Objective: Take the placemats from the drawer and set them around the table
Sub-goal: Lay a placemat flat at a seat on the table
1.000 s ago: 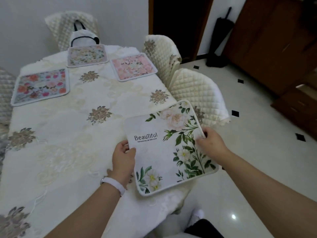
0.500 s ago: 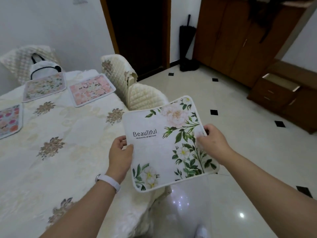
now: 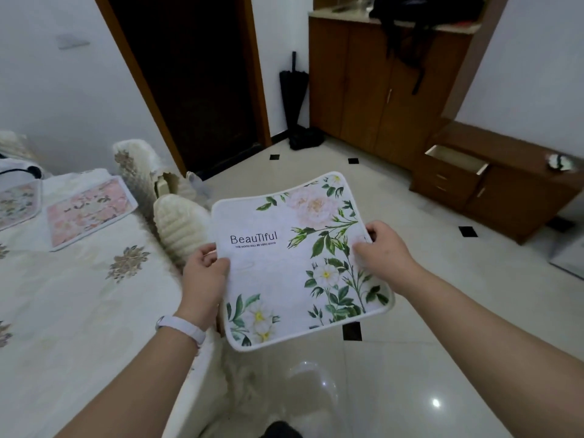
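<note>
Pinching the floral placemat (image 3: 284, 273) by both side edges, left hand (image 3: 205, 273) and right hand (image 3: 384, 251) each clamped on it, thumbs on top. Held in the air between them, over the floor, just off the table (image 3: 79, 311) edge. Bowing in the middle; could slip or fold on a loosened pinch, or snag the quilted chair (image 3: 181, 230) just beyond the left hand. Further past that, a pink placemat (image 3: 90, 213) lying flat. Well beyond the right hand, an open drawer (image 3: 455, 162).

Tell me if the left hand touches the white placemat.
Touching. Head view: left hand pinches the white placemat at its left edge, thumb on top.
</note>
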`<action>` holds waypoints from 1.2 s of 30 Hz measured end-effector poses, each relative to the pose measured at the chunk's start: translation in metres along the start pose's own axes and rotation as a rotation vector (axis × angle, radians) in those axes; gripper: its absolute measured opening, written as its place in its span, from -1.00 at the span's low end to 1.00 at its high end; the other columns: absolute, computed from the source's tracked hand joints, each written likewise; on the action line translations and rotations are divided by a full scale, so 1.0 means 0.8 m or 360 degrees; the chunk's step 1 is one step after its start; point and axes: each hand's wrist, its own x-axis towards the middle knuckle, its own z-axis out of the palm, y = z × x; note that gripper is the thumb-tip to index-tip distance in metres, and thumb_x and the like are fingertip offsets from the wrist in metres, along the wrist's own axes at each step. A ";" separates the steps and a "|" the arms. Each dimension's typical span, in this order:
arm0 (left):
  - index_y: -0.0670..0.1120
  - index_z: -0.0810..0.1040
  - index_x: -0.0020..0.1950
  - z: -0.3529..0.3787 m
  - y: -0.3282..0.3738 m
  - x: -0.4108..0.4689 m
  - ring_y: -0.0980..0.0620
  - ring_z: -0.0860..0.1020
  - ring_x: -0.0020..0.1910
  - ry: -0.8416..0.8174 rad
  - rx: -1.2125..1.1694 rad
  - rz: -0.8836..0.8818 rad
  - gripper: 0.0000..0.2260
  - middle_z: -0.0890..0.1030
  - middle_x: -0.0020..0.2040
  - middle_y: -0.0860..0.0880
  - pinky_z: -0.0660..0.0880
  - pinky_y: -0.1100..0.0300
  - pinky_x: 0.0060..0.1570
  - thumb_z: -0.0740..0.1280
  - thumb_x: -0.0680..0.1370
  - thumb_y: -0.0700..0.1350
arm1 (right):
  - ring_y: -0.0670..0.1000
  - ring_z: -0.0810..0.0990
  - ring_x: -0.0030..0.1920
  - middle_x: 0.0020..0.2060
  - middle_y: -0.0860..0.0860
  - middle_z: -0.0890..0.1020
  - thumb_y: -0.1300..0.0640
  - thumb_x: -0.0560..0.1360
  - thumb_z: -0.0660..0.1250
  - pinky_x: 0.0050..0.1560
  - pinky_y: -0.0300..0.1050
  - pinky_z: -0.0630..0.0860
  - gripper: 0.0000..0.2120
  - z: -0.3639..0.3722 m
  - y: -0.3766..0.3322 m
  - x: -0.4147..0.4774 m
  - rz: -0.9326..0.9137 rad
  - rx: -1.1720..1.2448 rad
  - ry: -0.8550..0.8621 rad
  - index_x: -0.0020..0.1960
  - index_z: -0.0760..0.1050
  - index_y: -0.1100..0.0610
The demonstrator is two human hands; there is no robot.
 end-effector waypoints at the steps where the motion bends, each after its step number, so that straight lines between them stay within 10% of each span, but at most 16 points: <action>1: -0.05 0.51 0.05 0.009 0.004 0.007 -0.03 0.58 -0.17 -0.0010 0.0012 0.0002 -0.78 0.63 -0.16 -0.02 0.54 0.06 -0.13 0.29 0.51 -0.32 | 0.03 0.62 -0.13 -0.12 -0.05 0.61 0.19 0.50 0.25 -0.08 0.00 0.59 -0.85 -0.004 0.000 0.011 0.0003 0.0008 0.0003 -0.07 0.42 -0.06; 8: -0.11 0.50 0.15 0.052 0.019 0.089 0.02 0.63 -0.26 0.0059 -0.0149 -0.0119 -0.77 0.67 -0.11 -0.06 0.54 0.18 -0.34 0.28 0.53 -0.33 | 0.03 0.63 -0.14 -0.10 -0.04 0.62 0.19 0.51 0.27 -0.09 -0.02 0.60 -0.89 0.009 -0.017 0.110 -0.0003 0.0003 -0.0038 -0.04 0.44 -0.01; 24: -0.21 0.47 0.23 0.084 0.058 0.344 -0.22 0.64 -0.04 0.0361 -0.0337 -0.0205 -0.72 0.66 0.05 -0.24 0.60 -0.10 -0.06 0.30 0.52 -0.33 | 0.09 0.68 -0.12 -0.07 0.00 0.65 0.19 0.53 0.30 -0.06 0.14 0.65 -0.88 0.103 -0.169 0.397 -0.0143 -0.0032 -0.0359 -0.03 0.44 -0.03; 29: -0.23 0.46 0.18 0.059 0.060 0.366 -0.06 0.61 -0.20 0.0565 -0.0372 -0.0205 -0.77 0.65 -0.05 -0.19 0.54 0.12 -0.25 0.26 0.53 -0.38 | 0.08 0.70 -0.17 -0.07 0.00 0.66 0.20 0.53 0.31 -0.10 0.12 0.67 -0.87 0.154 -0.209 0.451 -0.0225 -0.0074 -0.0573 0.02 0.46 0.01; 36: -0.20 0.48 0.22 0.025 0.056 0.377 -0.24 0.63 -0.06 0.1012 -0.0406 -0.0317 -0.73 0.66 0.02 -0.23 0.57 -0.21 0.01 0.29 0.53 -0.34 | 0.07 0.71 -0.18 -0.04 -0.01 0.65 0.20 0.55 0.32 -0.19 0.07 0.68 -0.86 0.250 -0.267 0.515 -0.0480 -0.0189 -0.1071 0.06 0.45 0.02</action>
